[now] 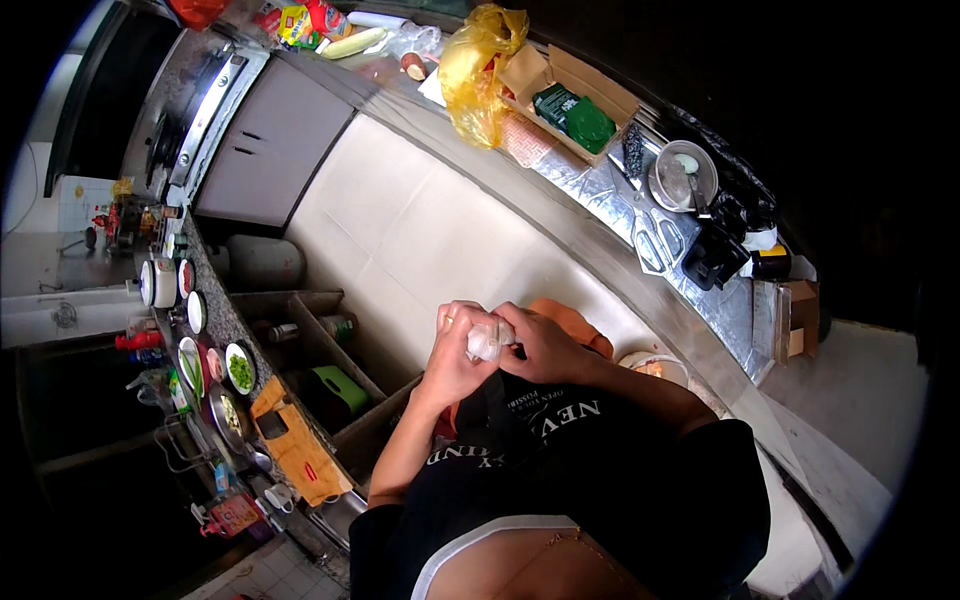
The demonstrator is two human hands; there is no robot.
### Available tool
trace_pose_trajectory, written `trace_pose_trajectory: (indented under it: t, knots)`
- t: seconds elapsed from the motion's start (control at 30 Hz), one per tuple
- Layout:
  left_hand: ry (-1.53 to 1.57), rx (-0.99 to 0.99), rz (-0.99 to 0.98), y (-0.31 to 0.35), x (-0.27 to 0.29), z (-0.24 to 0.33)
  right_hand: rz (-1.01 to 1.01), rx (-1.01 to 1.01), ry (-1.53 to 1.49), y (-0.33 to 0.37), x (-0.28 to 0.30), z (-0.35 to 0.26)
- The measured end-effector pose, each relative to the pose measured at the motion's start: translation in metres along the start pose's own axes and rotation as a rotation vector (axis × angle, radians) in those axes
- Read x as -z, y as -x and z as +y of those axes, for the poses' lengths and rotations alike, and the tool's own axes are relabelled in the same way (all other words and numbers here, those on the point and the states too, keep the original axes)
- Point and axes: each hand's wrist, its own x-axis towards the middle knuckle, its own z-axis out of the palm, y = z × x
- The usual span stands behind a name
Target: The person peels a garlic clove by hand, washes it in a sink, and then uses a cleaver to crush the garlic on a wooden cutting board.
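Note:
In front of my chest, a white bulb of garlic (487, 343) is held between both hands. My left hand (453, 350) wraps its fingers around the bulb from the left. From the right, my right hand (541, 347) has its fingertips pressed against the bulb's edge, close to the left thumb. The underside of the garlic is hidden by the hands. Behind my right hand shows part of an orange item (572, 322) that I cannot make out. A pale bucket (655, 367) with scraps in it stands beside my right forearm.
On the left counter lie a wooden cutting board (300, 452), a bowl of chopped greens (240, 368) and a white pot (160, 283). The right-hand ledge carries a yellow plastic bag (475, 75), a cardboard box (615, 95), scissors (655, 240) and a metal bowl (660, 185).

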Motion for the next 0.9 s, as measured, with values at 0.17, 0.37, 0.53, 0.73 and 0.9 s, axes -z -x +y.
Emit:
trace_pose_trajectory:
  t: [0.17,0.37,0.53,0.73,0.9]
  knots:
    - [0.142,0.044,-0.016,0.004,-0.003,-0.003,0.054,0.127,0.104,0.001,-0.01,0.008]
    - [0.412,0.141,-0.007,0.016,-0.014,-0.02,-0.068,-0.066,0.059,0.004,-0.012,0.009]
    - [0.11,0.123,0.026,0.016,-0.001,-0.007,-0.11,-0.159,-0.238,0.003,0.001,0.006]
    - [0.011,0.052,0.128,0.018,-0.006,-0.006,-0.009,-0.034,-0.146,0.0,0.003,-0.006]
    - [-0.093,0.089,0.117,0.023,-0.011,-0.008,0.002,0.064,-0.063,-0.002,0.003,-0.001]
